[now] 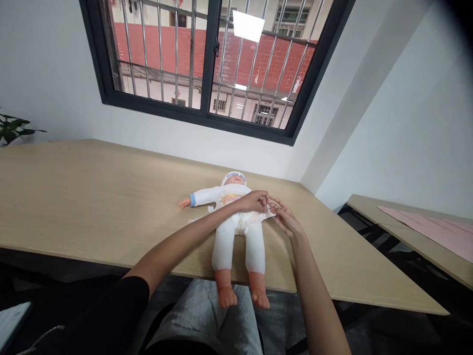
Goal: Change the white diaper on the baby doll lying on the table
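Currently, the doll [254, 249] lies on its back on the desk [111, 197], its head by the far edge and its feet sticking out past the near edge, over the person's grey trousers [203, 305]. It wears a white cap [233, 175] with blue lettering and a white suit, with a diaper [241, 224] around its hips. One doll arm, cuffed in blue, points toward the desk's left edge; the other is hidden behind the hands.

Both hands meet at the side of the diaper nearer the desk's right corner. The left hand [254, 201] reaches across the doll's belly, its fingers curled and their tips close together. The right hand [287, 218] comes from the right, palm turned inward, fingers bent and a little apart, with a white flap [270, 215] at its thumb. Whether either hand is pinching that flap, I cannot tell.

Beyond the desk's right edge, a pink cloth [428, 230] lies on another table [364, 204]. A plant [15, 129] shows by the far left corner, and a barred window [203, 113] is set in the wall above the far edge.
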A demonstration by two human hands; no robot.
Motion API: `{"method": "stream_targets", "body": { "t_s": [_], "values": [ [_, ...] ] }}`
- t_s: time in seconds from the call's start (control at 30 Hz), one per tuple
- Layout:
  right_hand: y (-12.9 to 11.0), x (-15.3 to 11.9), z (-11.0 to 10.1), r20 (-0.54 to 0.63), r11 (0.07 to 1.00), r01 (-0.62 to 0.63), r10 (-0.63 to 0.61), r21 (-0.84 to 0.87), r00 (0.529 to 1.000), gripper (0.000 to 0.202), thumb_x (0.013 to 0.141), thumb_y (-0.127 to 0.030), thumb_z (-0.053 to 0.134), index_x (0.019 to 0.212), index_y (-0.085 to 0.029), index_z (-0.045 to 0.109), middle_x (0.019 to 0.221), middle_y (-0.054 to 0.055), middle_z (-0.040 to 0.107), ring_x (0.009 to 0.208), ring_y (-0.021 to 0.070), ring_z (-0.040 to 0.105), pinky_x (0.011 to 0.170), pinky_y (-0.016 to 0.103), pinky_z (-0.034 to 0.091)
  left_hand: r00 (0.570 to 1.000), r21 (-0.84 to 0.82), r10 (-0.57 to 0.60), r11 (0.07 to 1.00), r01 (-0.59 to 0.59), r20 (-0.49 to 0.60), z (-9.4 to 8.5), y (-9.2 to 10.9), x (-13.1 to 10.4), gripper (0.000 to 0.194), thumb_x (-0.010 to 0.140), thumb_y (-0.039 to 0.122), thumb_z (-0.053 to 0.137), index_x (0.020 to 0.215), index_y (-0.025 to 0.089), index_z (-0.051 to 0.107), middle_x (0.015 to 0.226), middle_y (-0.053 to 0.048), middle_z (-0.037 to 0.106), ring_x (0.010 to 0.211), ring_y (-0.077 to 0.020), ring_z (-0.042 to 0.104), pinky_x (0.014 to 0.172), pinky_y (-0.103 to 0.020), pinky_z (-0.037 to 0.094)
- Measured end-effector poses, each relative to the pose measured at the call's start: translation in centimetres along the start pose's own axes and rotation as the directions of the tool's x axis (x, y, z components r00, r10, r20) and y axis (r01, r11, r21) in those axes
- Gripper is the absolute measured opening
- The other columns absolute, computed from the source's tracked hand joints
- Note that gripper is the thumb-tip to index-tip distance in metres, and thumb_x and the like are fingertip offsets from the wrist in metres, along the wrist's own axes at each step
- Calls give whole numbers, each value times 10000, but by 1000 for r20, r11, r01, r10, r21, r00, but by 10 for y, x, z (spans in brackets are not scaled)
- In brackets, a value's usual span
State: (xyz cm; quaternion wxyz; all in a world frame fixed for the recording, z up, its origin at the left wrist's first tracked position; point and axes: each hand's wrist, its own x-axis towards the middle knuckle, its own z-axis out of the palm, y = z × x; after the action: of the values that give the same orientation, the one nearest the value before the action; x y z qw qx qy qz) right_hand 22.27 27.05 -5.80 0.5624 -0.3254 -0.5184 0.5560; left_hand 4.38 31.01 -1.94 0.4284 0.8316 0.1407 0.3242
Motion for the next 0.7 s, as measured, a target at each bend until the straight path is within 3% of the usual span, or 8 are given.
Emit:
{"method": "stream_targets", "body": {
  "t_s": [0.47, 0.7],
  "values": [
    [1, 1, -6, -65, 1000, -13, 11, -28, 998, 466, 612, -160, 725, 1049, -260, 601, 836, -38, 588, 684, 77, 538, 625, 166, 471, 998, 156, -12, 987, 22, -64, 1, 5, -3, 214, 644, 45, 539, 838, 134, 527, 743, -2, 581, 708, -111, 555, 602, -192, 408],
    [2, 2, -8, -62, 1000, -9, 7, -26, 998, 463, 619, -170, 731, 1057, -261, 612, 849, -40, 585, 708, 71, 536, 644, 158, 465, 996, 160, -47, 985, 60, -81, 0, 7, -4, 185, 666, 69, 540, 837, 135, 516, 764, -6, 565, 738, -114, 548, 643, -206, 420]
  ]
}}
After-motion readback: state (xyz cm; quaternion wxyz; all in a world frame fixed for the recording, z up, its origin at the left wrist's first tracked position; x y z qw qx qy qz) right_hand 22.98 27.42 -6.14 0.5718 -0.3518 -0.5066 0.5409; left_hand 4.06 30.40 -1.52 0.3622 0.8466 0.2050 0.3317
